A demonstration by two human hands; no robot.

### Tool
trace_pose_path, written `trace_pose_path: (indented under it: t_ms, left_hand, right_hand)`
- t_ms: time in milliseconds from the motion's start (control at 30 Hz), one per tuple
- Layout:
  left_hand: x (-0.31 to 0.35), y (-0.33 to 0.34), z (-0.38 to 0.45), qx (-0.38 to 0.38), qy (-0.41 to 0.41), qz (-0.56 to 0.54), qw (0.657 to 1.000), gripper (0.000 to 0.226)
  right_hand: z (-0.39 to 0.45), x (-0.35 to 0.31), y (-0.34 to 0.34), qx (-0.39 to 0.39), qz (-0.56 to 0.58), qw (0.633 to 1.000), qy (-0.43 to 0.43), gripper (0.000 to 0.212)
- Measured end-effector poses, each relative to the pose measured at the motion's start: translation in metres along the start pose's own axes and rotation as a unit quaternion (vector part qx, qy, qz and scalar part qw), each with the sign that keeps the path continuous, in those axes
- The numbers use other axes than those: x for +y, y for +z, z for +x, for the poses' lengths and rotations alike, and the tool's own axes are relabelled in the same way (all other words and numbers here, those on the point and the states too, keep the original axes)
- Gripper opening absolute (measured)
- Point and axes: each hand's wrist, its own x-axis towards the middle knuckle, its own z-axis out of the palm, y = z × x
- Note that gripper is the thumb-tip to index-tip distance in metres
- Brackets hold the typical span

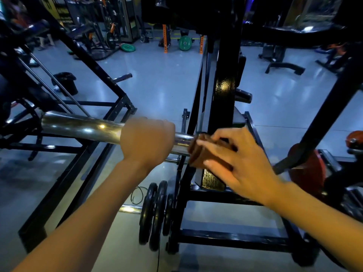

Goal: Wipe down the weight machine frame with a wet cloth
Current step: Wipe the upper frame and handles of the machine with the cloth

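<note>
Two hands (pixel 147 142), one cloth (pixel 204 154), one chrome bar (pixel 78 127), two green plates (pixel 185 43)

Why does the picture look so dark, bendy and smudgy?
Head view: the gym is dim and bluish, with glare on the shiny bar and floor; the wide lens bends straight frame posts; the right hand and brown cloth look smeared, the left hand slightly soft.
</note>
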Motion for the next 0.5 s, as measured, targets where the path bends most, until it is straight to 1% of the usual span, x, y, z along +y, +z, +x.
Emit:
trace_pose_path:
  t_ms: [67,133,167,300,333,400,500]
  left_hand:
    - [0.002,-0.002,0.001,-0.004,-0.006,-0.006,1.0,0.05]
    - [0.002,-0.002,0.001,-0.01,-0.014,-0.007,1.0,0.052]
    - [0.001,-0.001,0.001,-0.018,-0.018,-0.01,1.0,0.053]
    - [-0.002,0.001,0.002,-0.038,-0.02,-0.029,0.999,0.054]
    - [-0.002,0.001,0.003,-0.039,-0.02,-0.025,0.999,0.054]
    - [-0.002,0.001,0.002,-0.047,-0.02,-0.003,0.999,0.054]
    - [0.0,-0.001,0.002,-0.052,-0.024,0.002,0.998,0.052]
  right_hand:
    - [-0.011,-0.002,-0.007,-0.038,-0.008,0.997,-0.069,0.048]
    - [-0.003,0.007,-0.012,-0.058,-0.021,0.993,-0.098,0.049]
    - [0.008,0.013,-0.014,-0.055,-0.025,0.994,-0.087,0.05]
    - [0.062,0.036,-0.02,0.034,-0.049,0.997,0.053,0.05]
    - [0.07,0.037,-0.02,0.048,-0.056,0.995,0.064,0.047]
    - [0.068,0.03,-0.017,0.038,-0.076,0.996,0.027,0.047]
    - [0.038,0.009,-0.012,-0.024,-0.08,0.992,-0.095,0.051]
